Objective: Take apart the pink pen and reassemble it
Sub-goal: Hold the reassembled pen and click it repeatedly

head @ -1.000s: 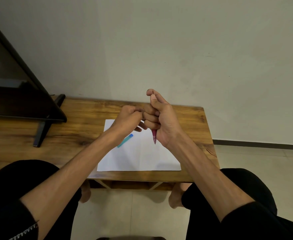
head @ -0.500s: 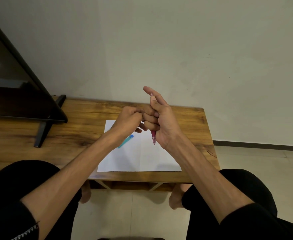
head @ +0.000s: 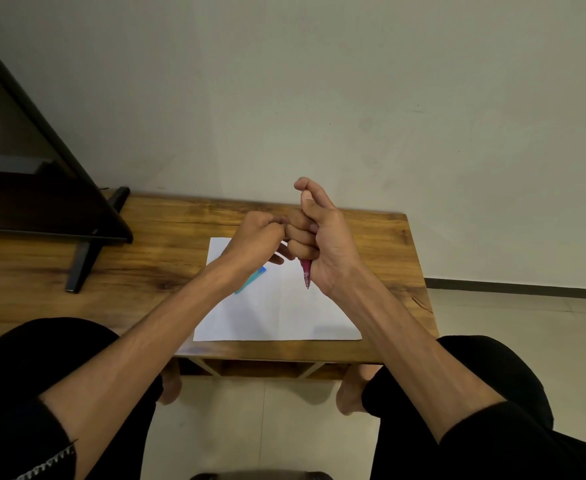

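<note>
Wooden tabletop [head: 371, 237] below, white sheet of paper [head: 277, 313] on it, a blue-green pen [head: 251, 280] lying there. Above the paper, the right hand [head: 322, 237] grips the pink pen [head: 306, 273], fingers curled round the barrel, long axis near upright, tip pointing down. The left hand [head: 255, 242] is curled beside it; whether it holds anything I cannot tell. Looks like mid-disassembly or refitting; the next move probably needs both hands lined up on that axis.

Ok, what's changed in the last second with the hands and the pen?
Little: the right hand keeps its grip on the pink pen, tip down; its forefinger straightened briefly, then curled back over the top. The left hand stays curled beside it. The blue-green pen and paper are unmoved.
</note>
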